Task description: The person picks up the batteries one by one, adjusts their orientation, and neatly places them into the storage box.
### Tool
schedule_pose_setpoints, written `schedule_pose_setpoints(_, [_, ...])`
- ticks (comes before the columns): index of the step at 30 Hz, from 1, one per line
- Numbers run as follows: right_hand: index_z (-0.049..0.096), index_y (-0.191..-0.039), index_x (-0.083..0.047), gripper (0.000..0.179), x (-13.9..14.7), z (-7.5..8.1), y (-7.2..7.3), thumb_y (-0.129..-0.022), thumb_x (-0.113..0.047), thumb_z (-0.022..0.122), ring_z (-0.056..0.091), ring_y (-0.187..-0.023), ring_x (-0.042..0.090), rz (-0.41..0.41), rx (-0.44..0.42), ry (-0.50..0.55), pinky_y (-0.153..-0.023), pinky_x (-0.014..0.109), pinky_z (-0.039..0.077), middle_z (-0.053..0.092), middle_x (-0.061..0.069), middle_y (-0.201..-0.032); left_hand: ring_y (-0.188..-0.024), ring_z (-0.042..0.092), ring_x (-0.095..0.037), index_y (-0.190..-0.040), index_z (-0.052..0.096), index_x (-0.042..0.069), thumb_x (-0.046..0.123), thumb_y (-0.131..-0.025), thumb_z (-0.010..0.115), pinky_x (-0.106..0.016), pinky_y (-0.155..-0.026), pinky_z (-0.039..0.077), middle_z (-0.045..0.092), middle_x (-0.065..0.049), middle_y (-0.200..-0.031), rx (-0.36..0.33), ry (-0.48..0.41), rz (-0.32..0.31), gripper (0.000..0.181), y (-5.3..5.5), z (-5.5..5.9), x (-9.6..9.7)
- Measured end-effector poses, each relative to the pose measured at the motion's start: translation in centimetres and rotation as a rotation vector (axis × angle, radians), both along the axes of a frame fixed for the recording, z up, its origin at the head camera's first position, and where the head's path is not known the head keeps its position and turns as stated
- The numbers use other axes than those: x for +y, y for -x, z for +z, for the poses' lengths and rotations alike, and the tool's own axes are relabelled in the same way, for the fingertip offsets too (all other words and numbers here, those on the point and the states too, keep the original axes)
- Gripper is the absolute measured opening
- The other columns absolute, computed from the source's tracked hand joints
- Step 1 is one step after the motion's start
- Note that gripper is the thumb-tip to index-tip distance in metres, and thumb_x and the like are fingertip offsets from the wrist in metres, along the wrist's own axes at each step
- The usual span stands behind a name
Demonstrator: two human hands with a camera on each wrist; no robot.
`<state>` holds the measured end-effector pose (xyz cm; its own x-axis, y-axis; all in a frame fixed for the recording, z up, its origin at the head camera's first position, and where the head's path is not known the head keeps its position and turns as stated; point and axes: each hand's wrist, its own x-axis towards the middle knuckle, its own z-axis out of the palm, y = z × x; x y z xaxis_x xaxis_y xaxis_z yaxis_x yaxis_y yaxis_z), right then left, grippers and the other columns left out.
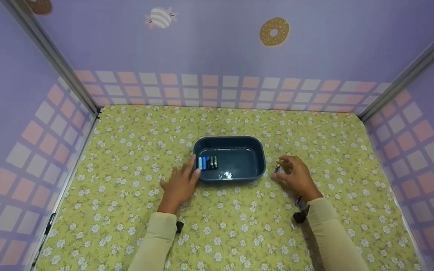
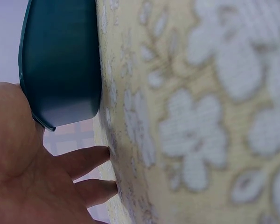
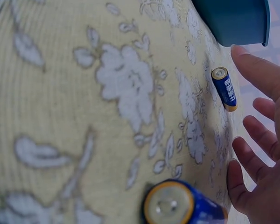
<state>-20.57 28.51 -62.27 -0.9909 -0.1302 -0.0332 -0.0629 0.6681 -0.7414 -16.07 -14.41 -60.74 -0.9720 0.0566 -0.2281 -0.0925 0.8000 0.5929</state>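
Note:
A dark blue-green plastic bin [image 1: 229,142] stands on the cloth, with several batteries [image 1: 204,163] side by side against its left end. My left hand [image 1: 181,184] rests at the bin's left rim, thumb and forefinger at the edge, with other fingertips [image 2: 109,186] down on the cloth. To the right of the bin, my right hand [image 1: 295,175] is spread around a blue and yellow battery [image 3: 225,89] lying on the cloth; the right wrist view shows the fingers apart from it. A second such battery [image 3: 170,205] lies under the right wrist.
A yellow-green flowered cloth [image 1: 239,233] covers the table. Purple walls [image 1: 217,49] with a checked band and doughnut pictures enclose the back and both sides, with grey metal posts [image 1: 66,75] at the corners. A dark strap device [image 1: 300,216] sits at my right wrist.

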Motion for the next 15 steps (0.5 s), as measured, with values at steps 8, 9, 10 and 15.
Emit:
schedule_pose_setpoints(8, [0.058, -0.14, -0.015, 0.067, 0.22, -0.27, -0.06, -0.084, -0.043, 0.084, 0.058, -0.124, 0.034, 0.028, -0.04, -0.002, -0.101, 0.056, 0.051, 0.055, 0.01, -0.135, -0.157, 0.005, -0.046, -0.16, -0.002, 0.055, 0.077, -0.1, 0.018, -0.091, -0.103, -0.003, 0.024, -0.005, -0.17, 0.005, 0.014, 0.0, 0.067, 0.0, 0.02, -0.05])
schedule_pose_setpoints(9, [0.059, -0.14, -0.015, 0.067, 0.26, -0.28, -0.11, -0.085, -0.043, 0.084, 0.058, -0.123, 0.033, 0.032, -0.042, -0.001, -0.101, 0.056, 0.051, 0.055, 0.01, -0.134, -0.157, 0.005, -0.046, -0.16, -0.002, 0.055, 0.077, -0.1, 0.018, -0.091, -0.102, -0.003, 0.025, -0.005, -0.17, 0.005, 0.013, -0.002, 0.067, -0.03, 0.02, -0.05])
schedule_pose_setpoints(10, [0.059, -0.139, -0.015, 0.067, 0.3, -0.31, -0.15, -0.084, -0.044, 0.084, 0.058, -0.123, 0.033, 0.032, -0.044, -0.005, -0.101, 0.056, 0.051, 0.055, 0.009, -0.134, -0.157, 0.005, -0.046, -0.159, -0.002, 0.055, 0.077, -0.1, 0.019, -0.091, -0.102, -0.003, 0.025, -0.005, -0.17, 0.006, 0.011, -0.003, 0.066, -0.05, 0.02, -0.04])
schedule_pose_setpoints(15, [0.06, -0.139, -0.016, 0.068, 0.51, -0.48, -0.29, -0.084, -0.047, 0.083, 0.058, -0.122, 0.033, 0.035, -0.043, -0.026, -0.1, 0.057, 0.05, 0.055, 0.01, -0.135, -0.158, 0.005, -0.046, -0.158, -0.002, 0.058, 0.077, -0.1, 0.02, -0.091, -0.102, -0.003, 0.025, -0.005, -0.17, 0.011, -0.003, -0.004, 0.065, -0.09, 0.04, 0.07])
